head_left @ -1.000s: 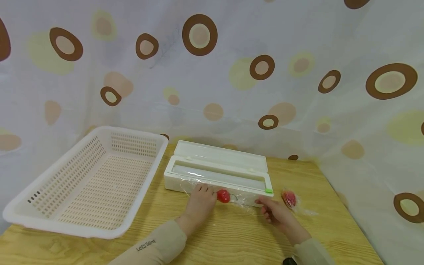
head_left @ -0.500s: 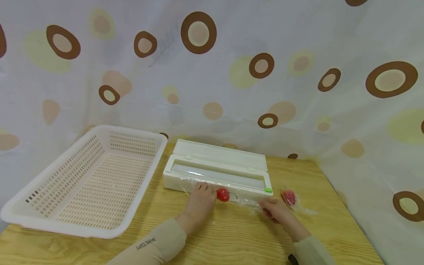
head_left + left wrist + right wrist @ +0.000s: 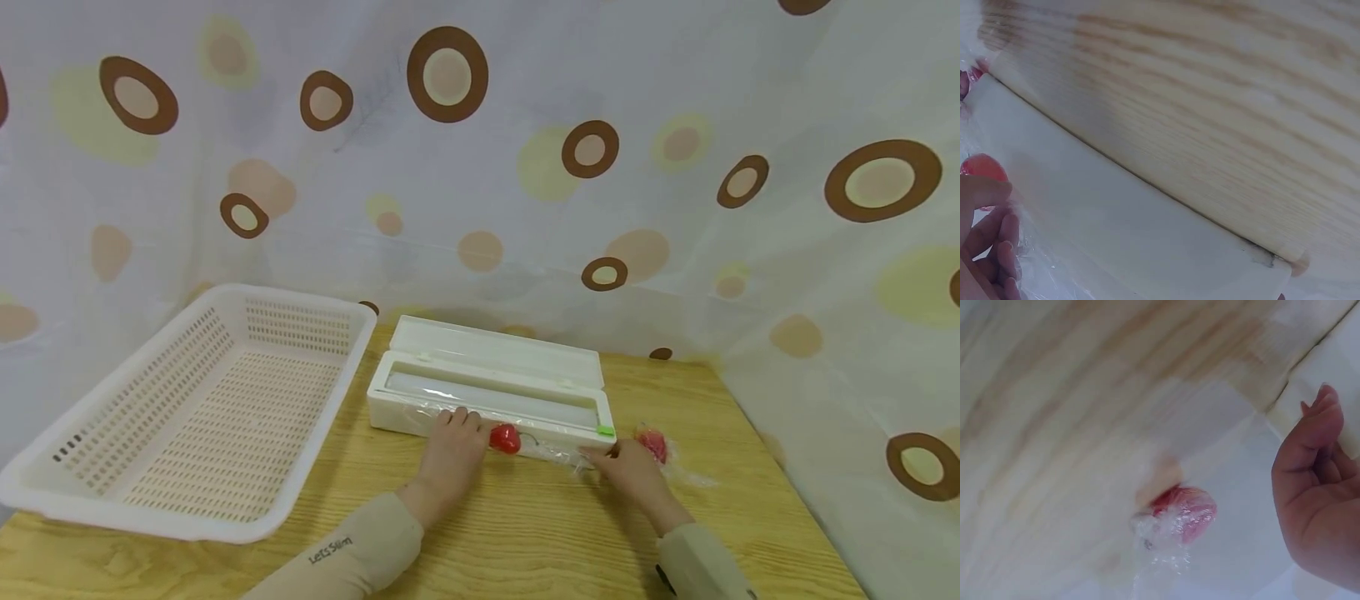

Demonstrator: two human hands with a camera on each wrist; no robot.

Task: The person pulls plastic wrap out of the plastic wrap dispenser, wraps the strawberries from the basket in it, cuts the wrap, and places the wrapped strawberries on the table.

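My left hand point(image 3: 453, 454) is at the front of a white plastic-wrap dispenser box point(image 3: 393, 411). It grips a red fruit point(image 3: 505, 438) with a thin curved stem, which lies in clear plastic wrap point(image 3: 553, 452). In the left wrist view the thumb overlaps the fruit point(image 3: 984, 167), and the other fingers curl beside the film. My right hand point(image 3: 637, 479) pinches the right end of the film by the box's front right corner. The box's lid point(image 3: 495, 350) is folded back, showing the film roll point(image 3: 487, 398) inside.
A large white slatted basket point(image 3: 135, 512) stands on the left of the wooden table point(image 3: 525, 550). Right of the box lies another red item point(image 3: 652, 444) in crumpled film, partly behind my right hand. A green slider point(image 3: 605, 431) sits on the box's right end. Patterned sheeting rises behind.
My right hand has moved up slightly, its fingers now pinching the film's end near the box corner; a second ago they were apart from it. The left hand has hardly moved.
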